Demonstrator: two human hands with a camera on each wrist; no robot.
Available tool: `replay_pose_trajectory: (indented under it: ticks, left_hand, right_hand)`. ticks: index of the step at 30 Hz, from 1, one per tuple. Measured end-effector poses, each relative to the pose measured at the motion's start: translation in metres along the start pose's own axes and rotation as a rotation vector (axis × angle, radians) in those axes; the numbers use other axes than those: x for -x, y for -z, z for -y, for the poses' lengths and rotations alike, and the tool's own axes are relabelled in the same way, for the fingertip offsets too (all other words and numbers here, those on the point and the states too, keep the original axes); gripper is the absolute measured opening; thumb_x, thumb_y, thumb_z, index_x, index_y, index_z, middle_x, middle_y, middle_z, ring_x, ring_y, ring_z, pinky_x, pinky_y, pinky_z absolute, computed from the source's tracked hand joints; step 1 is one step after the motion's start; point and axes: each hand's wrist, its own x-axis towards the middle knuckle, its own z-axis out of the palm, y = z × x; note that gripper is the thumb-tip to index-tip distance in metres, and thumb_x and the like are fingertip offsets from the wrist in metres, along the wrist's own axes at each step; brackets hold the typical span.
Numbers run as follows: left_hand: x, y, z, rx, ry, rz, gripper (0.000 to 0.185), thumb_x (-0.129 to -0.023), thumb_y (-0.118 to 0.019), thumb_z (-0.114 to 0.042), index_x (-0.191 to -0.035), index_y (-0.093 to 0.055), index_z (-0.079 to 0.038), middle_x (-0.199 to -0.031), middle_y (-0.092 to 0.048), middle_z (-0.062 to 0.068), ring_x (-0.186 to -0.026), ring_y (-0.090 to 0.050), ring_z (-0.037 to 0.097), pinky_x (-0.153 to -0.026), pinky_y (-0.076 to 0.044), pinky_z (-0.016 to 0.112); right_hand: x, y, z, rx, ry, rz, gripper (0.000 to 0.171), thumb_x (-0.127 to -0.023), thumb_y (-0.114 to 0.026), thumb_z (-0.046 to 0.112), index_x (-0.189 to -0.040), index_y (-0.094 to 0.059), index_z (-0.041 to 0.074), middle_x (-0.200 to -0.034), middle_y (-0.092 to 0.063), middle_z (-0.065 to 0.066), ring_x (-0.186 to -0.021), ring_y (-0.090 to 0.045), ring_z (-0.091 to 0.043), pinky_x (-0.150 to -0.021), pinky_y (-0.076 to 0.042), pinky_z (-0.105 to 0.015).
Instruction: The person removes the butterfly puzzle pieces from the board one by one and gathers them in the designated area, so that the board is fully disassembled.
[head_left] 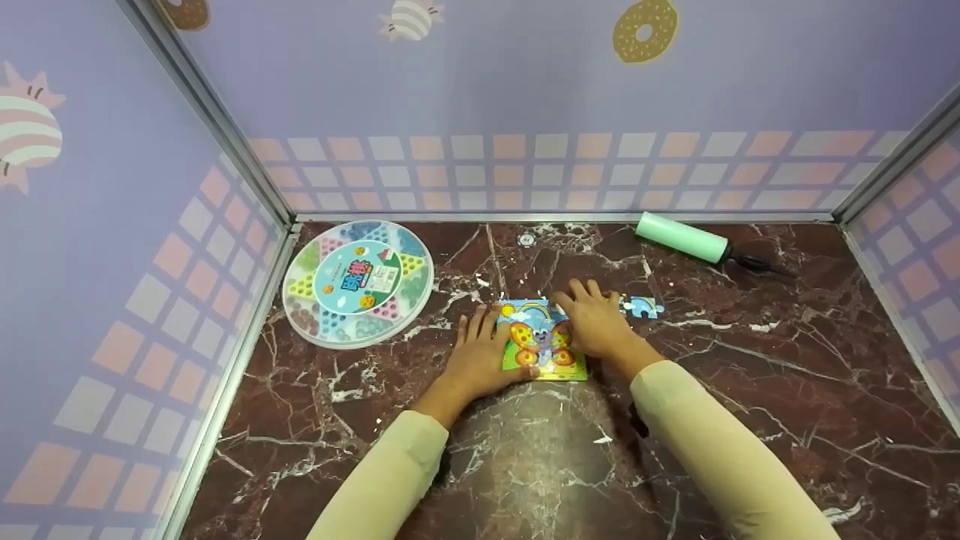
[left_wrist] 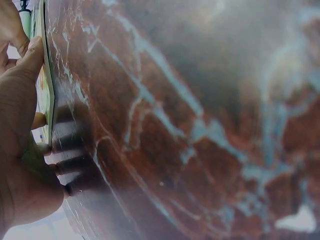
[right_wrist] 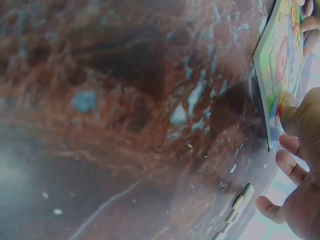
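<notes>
A butterfly jigsaw puzzle (head_left: 541, 339) lies on the dark marble surface between my two hands. My left hand (head_left: 480, 356) steadies its left side, the fingers spread along the edge and the thumb (left_wrist: 33, 52) resting on the front edge. From the right, my right hand (head_left: 598, 326) reaches over the puzzle's upper right corner and hides it. Its thumb (right_wrist: 289, 112) presses on the picture, the other fingers loosely bent. Just right of that hand sits a loose blue puzzle piece (head_left: 643, 307) with a rainbow on it.
A round Chinese checkers set (head_left: 358, 283) lies at the back left. A mint-green hand pump (head_left: 682, 238) with a black nozzle lies at the back right. Near the back wall is a small round chip (head_left: 526, 239). Patterned lilac walls (head_left: 480, 90) enclose the surface.
</notes>
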Motion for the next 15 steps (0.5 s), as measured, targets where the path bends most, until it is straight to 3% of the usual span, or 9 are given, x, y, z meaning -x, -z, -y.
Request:
replay_pose_trajectory:
  ticks: [15]
  left_hand:
    - [-0.0026, -0.0025, 0.0013, 0.006, -0.003, -0.010, 0.103, -0.095, -0.067, -0.080, -0.166, -0.045, -0.008, -0.185, -0.020, 0.019, -0.173, -0.012, 0.044, -0.140, -0.009, 0.066]
  right_hand:
    - [-0.0006, -0.0014, -0.0003, -0.012, 0.003, -0.025, 0.059, -0.094, -0.086, 0.022, -0.145, -0.060, 0.011, -0.143, -0.055, -0.018, -0.132, -0.049, -0.045, -0.100, -0.047, -0.079]
